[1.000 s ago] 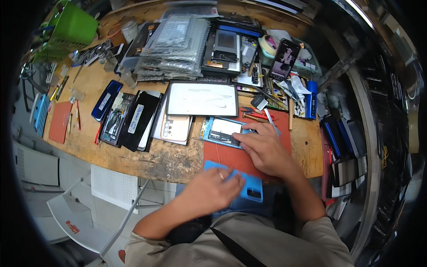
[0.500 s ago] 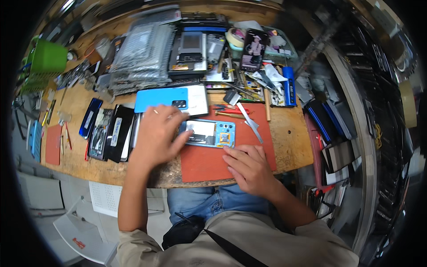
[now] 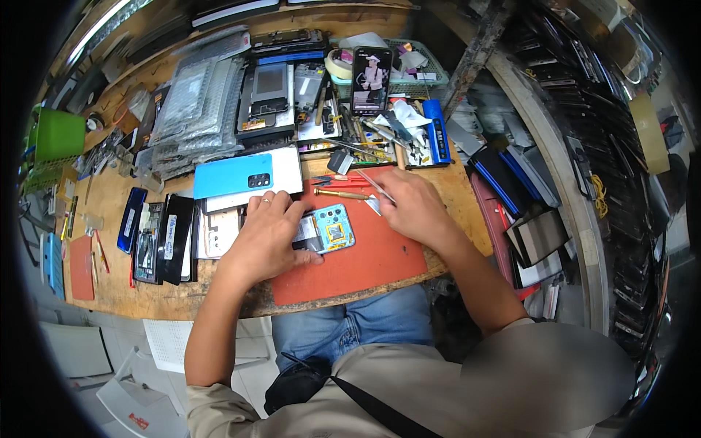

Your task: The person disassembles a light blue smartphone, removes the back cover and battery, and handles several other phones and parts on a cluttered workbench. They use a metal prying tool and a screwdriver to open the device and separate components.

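Note:
An opened blue phone (image 3: 340,230), its back off and inner parts showing, lies on a reddish-brown mat (image 3: 350,274). My left hand (image 3: 269,230) grips it by the left end, thumb at the near edge and fingers across the far edge, hiding that part. Over the mat's right side, my right hand (image 3: 412,206) is closed on a thin, flat metal strip tool (image 3: 377,185) that points up and left. Beyond the phone lie a brass-coloured screwdriver (image 3: 339,194) and red-handled pliers (image 3: 342,179). A blue phone back cover (image 3: 230,175) rests on a white box behind my left hand.
Bubble-wrapped packs (image 3: 193,98) are piled at the back left. A lit phone (image 3: 370,82) stands before a green basket (image 3: 420,66). Dark phone parts (image 3: 171,237) lie left of my left hand. A blue cylinder (image 3: 437,131) lies at the back right.
My left hand has come down onto the phone's left end. My right hand has left the phone's near corner, moved away across the mat and taken hold of the metal strip tool.

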Tool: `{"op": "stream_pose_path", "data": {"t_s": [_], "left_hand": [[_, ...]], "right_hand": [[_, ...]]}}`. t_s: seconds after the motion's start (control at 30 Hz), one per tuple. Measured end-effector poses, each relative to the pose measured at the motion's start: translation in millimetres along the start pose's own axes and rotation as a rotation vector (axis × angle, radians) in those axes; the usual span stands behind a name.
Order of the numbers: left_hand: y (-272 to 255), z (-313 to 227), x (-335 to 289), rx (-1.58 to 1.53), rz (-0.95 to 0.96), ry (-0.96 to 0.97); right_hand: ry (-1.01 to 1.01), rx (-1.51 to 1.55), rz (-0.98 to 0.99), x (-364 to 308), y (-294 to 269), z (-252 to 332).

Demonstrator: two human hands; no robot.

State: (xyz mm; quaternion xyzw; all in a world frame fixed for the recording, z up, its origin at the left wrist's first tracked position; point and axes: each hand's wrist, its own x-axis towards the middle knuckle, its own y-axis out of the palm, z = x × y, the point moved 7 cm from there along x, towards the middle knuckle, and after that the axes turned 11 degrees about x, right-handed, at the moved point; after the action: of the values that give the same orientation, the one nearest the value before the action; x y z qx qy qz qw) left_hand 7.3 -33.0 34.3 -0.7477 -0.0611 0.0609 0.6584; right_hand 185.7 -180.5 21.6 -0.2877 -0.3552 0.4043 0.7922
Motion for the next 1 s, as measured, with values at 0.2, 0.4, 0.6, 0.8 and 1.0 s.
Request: {"op": "stream_pose_path", "data": {"t_s": [0.2, 0.4, 0.6, 0.8, 1.0], "left_hand": [[3.7, 3.4, -17.9, -0.164, -0.048, -0.186], [-11.6, -9.1, -50.8, -0.466, -0.271, -0.385], [36.2, 9.1, -90.3, -1.635, -0.409, -0.535], [57.3, -34.2, -76.1, -1.718, -0.386, -0.641], [57.5, -43.8, -64.6, -1.411, -0.604, -0.498]], "right_hand": [[-0.167, -0.166, -0.137, 21.7, -21.5, 11.8], [-0.297, 0.065, 0.270, 64.2, 46.6, 34.9], [-0.521, 0.060, 0.240, 54.9, 35.6, 54.9], [-0.379, 0.201, 0.104, 43.1, -6.2, 65.1], [-0.080, 0.430, 0.088, 24.4, -6.2, 56.6]]}}
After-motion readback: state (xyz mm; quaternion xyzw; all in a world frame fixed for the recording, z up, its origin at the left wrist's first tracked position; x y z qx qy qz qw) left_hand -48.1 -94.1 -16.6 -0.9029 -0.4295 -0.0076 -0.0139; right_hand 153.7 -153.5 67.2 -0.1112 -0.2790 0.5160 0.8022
